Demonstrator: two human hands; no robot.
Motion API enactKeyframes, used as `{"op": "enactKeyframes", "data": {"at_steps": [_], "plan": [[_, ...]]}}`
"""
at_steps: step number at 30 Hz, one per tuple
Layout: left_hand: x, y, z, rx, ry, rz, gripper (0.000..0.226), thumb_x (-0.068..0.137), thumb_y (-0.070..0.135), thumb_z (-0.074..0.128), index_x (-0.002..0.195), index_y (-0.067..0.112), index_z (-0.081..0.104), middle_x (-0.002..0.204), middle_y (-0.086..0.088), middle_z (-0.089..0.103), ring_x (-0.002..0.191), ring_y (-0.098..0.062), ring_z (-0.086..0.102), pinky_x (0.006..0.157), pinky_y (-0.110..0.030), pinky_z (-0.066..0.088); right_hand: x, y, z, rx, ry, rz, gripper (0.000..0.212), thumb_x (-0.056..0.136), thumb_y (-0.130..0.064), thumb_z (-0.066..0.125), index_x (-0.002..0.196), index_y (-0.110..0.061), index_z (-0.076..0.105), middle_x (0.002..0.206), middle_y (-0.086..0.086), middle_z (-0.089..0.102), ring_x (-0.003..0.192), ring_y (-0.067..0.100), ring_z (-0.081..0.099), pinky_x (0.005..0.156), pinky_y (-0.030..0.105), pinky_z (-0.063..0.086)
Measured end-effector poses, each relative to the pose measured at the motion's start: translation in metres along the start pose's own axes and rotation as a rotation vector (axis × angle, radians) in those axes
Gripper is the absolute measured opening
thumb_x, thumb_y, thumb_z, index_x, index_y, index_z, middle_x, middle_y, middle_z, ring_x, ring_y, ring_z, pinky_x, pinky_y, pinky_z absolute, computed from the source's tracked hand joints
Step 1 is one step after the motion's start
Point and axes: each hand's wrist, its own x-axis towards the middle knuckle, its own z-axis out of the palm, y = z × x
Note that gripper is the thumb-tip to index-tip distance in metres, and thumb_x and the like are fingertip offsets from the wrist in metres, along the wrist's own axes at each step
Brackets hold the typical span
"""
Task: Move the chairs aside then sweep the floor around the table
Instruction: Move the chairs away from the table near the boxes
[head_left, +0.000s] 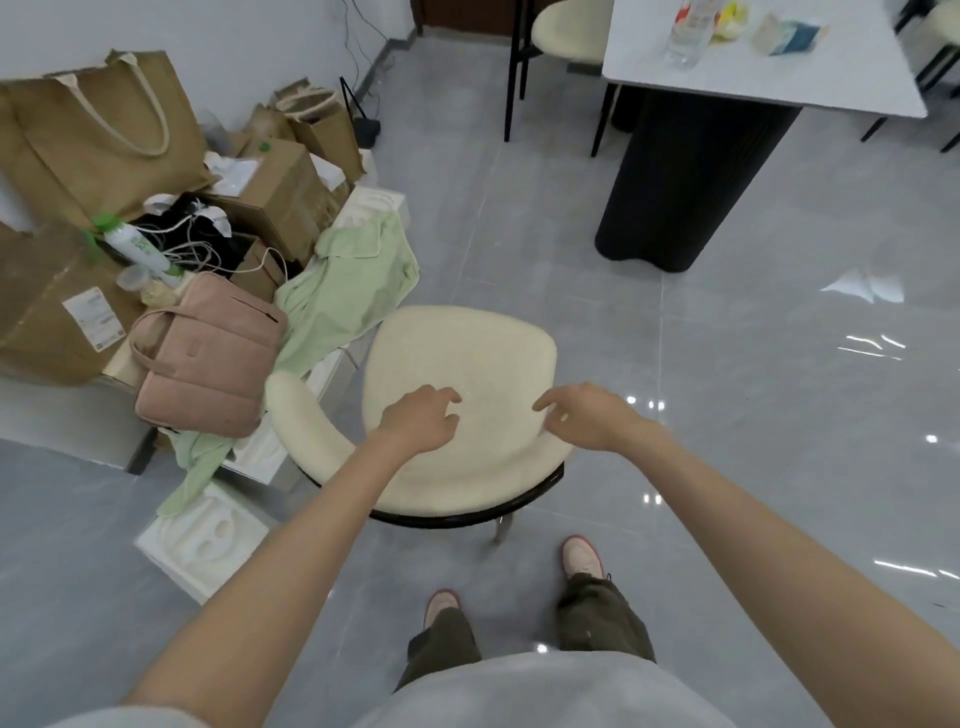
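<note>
— where's the chair (457, 395) sitting?

— low in the middle of the grey floor (727, 415), right in front of the person's shoes (582, 556). it's well apart from the table (779, 78), which is up at about one o'clock from it, on a dark ribbed pedestal (685, 176).

— which way does it face?

— the curved cream backrest (306, 431) wraps round the seat's eight o'clock side, so the open front of the seat points up toward one or two o'clock, roughly at the table. the seat looks a bit longer along that same line, back to front.

— and the hands?

— both are over the seat. the left hand (421, 421) is above the near-left part of the cushion, fingers loosely curled and apart, clasping nothing. the right hand (582, 415) is at the seat's three o'clock edge, fingers spread and drooping. i can't tell whether either one touches the fabric.

— what's next to the chair?

— at nine to eleven o'clock there's a heap against the wall: a pink bag (202, 364) just beside the backrest, a pale green cloth (348, 280) draped down near the seat's far-left edge, cardboard boxes (280, 187), and a big brown tote (104, 130) further back. white foam packing (202, 540) lies on the floor at seven o'clock.

— any other chairs?

— one more cream chair (566, 31) at twelve o'clock, tucked against the table's left side. on the tabletop stands a clear bottle (685, 36).
</note>
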Motion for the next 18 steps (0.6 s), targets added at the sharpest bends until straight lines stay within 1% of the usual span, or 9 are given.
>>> {"op": "enactKeyframes", "data": {"at_steps": [4,6,9,12,14,18], "plan": [[0.031,0.063,-0.011,-0.039,0.058,-0.012,0.043,0.096,0.032,0.044,0.139,0.027,0.043,0.137,-0.008,0.047,0.126,-0.026,0.048,0.103,-0.040,0.041,0.008,0.058,-0.039,-0.046,0.069,0.012,0.040,0.095,-0.023,0.042,0.132,-0.030,0.054,0.130,0.001,0.060,0.120,0.023,0.055,0.098,0.034,0.045],[0.046,0.094,-0.015,-0.064,0.081,-0.009,0.043,0.096,0.032,0.045,0.139,0.026,0.044,0.138,-0.008,0.048,0.126,-0.026,0.049,0.103,-0.040,0.042,0.010,0.086,-0.059,-0.061,0.095,0.017,0.040,0.096,-0.023,0.042,0.133,-0.029,0.053,0.132,0.004,0.058,0.122,0.024,0.053,0.098,0.032,0.043],[0.072,0.152,-0.024,-0.112,0.127,-0.008,0.043,0.096,0.030,0.046,0.139,0.025,0.044,0.138,-0.008,0.049,0.125,-0.026,0.050,0.102,-0.039,0.043,0.011,0.136,-0.098,-0.060,0.156,0.017,0.040,0.095,-0.020,0.042,0.132,-0.028,0.055,0.129,0.004,0.061,0.121,0.025,0.053,0.095,0.031,0.043],[0.089,0.200,-0.034,-0.147,0.179,-0.007,0.044,0.095,0.029,0.047,0.139,0.024,0.044,0.139,-0.007,0.048,0.126,-0.025,0.049,0.102,-0.038,0.042,0.014,0.178,-0.129,-0.051,0.167,0.017,0.039,0.093,-0.023,0.043,0.129,-0.031,0.056,0.123,0.002,0.065,0.116,0.025,0.058,0.097,0.036,0.048],[0.103,0.228,-0.045,-0.166,0.216,-0.009,0.044,0.095,0.026,0.046,0.139,0.025,0.044,0.139,-0.005,0.049,0.126,-0.024,0.049,0.101,-0.037,0.042,0.018,0.202,-0.152,-0.013,0.186,0.017,0.039,0.093,-0.025,0.044,0.129,-0.032,0.055,0.120,0.001,0.066,0.112,0.025,0.060,0.094,0.038,0.050],[0.133,0.264,-0.070,-0.213,0.236,-0.004,0.043,0.096,0.020,0.044,0.139,0.019,0.046,0.137,-0.007,0.053,0.125,-0.023,0.051,0.101,-0.031,0.039,0.034,0.230,-0.191,0.042,0.247,-0.011,0.039,0.094,-0.022,0.045,0.131,-0.028,0.055,0.122,-0.002,0.065,0.111,0.023,0.060,0.090,0.034,0.051]]}}
